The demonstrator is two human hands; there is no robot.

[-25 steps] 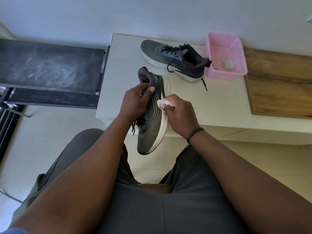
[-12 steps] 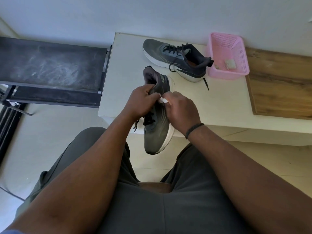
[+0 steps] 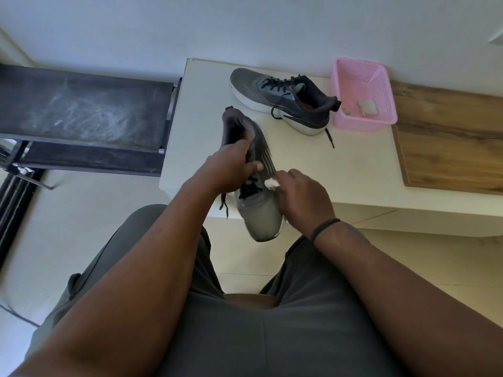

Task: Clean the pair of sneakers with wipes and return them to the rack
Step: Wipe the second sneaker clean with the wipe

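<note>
- Over the near edge of the white table (image 3: 362,170), the left hand (image 3: 228,170) gripped a grey sneaker (image 3: 258,210) around its collar and laces, thumb across the tongue, heel pointing away and toe hanging off the table toward the lap.
- Against that sneaker's right side, the right hand (image 3: 302,197) pinched a small white wipe (image 3: 270,183) in curled fingers, pressed to the upper near the laces.
- One loose lace end dangled below the left hand, just past the table edge.
- Farther back on the table, the second sneaker (image 3: 283,100) lay on its sole, toe to the left, heel touching or just beside a pink basket (image 3: 378,121); one lace trailed onto the tabletop in front of it.
- Inside the basket sat a couple of small pale scraps; what they were could not be told.
- Between the held sneaker and the basket lay bare tabletop, and more of it to the right, up to a wooden panel (image 3: 446,142).
- Left of the table, close to its side edge, stood a dark rack (image 3: 81,110) with a scuffed top shelf.
- Below the hands, grey shorts covered the person's thighs, with pale floor on both sides.
</note>
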